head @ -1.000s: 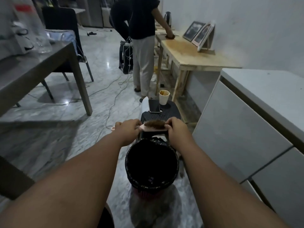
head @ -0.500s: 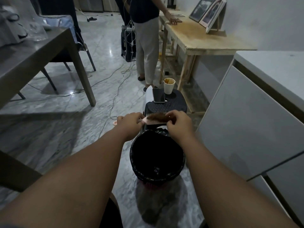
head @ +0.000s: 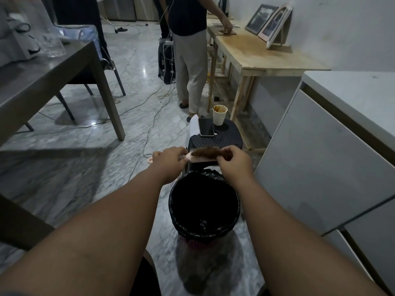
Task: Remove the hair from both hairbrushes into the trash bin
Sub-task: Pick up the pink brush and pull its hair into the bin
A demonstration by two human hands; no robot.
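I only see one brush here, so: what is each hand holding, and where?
Left hand grips the pink hairbrush at its handle; right hand pinches the hair clump at the head's far end.

- The mouth of the trash bin (head: pixel 204 226), lined with a black bag, is left uncovered; open air is found between its rim and both hands above its far edge.
- The far side of the bin is closed off by a black stool (head: pixel 222 139), on which a phone (head: pixel 206 127) and a paper cup (head: pixel 219 114) are stood.
- To the right of the bin, passage is blocked by a white cabinet (head: pixel 320 159).
- Left of the bin, bare marble floor (head: pixel 85 167) is crossed only by a cable (head: pixel 147 137).
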